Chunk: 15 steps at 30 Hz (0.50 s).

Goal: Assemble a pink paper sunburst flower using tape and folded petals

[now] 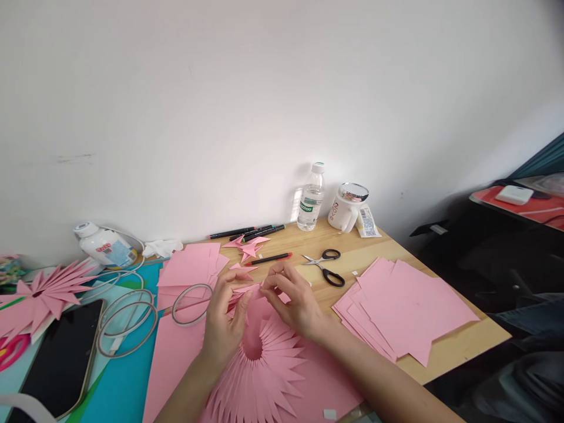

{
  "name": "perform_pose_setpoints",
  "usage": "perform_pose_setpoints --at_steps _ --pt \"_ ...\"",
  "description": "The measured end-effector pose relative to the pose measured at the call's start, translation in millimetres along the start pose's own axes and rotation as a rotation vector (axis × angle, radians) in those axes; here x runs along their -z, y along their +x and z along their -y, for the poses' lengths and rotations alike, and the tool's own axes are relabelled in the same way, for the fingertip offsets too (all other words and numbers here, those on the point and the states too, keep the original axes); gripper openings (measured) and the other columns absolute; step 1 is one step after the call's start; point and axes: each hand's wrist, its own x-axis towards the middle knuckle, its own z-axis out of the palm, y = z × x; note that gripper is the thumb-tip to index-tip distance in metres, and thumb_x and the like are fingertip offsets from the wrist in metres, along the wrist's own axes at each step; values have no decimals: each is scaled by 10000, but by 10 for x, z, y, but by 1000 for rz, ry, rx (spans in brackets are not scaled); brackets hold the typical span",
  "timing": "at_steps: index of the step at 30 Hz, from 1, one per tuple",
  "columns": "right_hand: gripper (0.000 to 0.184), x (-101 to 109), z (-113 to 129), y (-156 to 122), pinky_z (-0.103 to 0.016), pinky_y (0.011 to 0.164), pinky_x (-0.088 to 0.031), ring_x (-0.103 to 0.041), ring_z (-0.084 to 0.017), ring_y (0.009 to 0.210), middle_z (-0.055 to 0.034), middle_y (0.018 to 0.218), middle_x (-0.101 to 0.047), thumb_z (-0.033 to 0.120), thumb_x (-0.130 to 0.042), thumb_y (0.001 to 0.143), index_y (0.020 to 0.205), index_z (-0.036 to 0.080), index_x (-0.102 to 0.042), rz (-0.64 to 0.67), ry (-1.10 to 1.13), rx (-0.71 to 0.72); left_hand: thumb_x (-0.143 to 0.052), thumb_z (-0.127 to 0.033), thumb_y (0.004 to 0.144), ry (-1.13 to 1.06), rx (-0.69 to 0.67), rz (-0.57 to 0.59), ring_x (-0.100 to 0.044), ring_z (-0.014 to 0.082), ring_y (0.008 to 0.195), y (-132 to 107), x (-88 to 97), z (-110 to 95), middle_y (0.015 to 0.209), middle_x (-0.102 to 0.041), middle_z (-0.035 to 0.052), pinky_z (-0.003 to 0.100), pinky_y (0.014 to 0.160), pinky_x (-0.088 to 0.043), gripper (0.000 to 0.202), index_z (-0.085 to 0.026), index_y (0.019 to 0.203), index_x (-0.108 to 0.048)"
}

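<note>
A pink folded-paper ring point(258, 385), made of many pointed pleats around a round opening, lies below and between my hands. My left hand point(227, 317) is closed around the ring's upper left part, thumb toward the opening. My right hand point(293, 296) pinches the folded paper at the ring's upper edge, fingertips close to those of the left. My fingers hide much of that part of the ring. Underneath lies a large pink paper sheet point(176, 358). Black-handled scissors point(326, 264) rest open beyond my right hand.
Pink sheets point(396, 299) are stacked at right, with more pink sheets point(189, 264) at left. Pens point(247, 232), a water bottle point(311, 200) and a white mug point(346, 208) stand or lie by the wall. A phone point(61, 358) and coiled cable point(127, 323) are at left.
</note>
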Motion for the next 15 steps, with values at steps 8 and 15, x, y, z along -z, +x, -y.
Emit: perform_pose_setpoints --at_steps 8,15 --pt "277 250 55 133 -224 502 -481 -538 -123 694 -55 830 -554 450 -531 860 747 197 -516 191 545 -265 -599 -360 807 -383 366 -79 -585 238 1043 73 80 109 1110 -611 85 312 795 -508 212 -180 912 -638" --pt "682 630 -345 -3 -254 441 -491 -586 -163 510 -26 438 -482 900 -483 412 501 224 -516 715 650 181 -709 -351 697 -572 502 -129 -616 165 719 125 121 169 774 -642 11 257 576 -522 242 -174 848 -641"
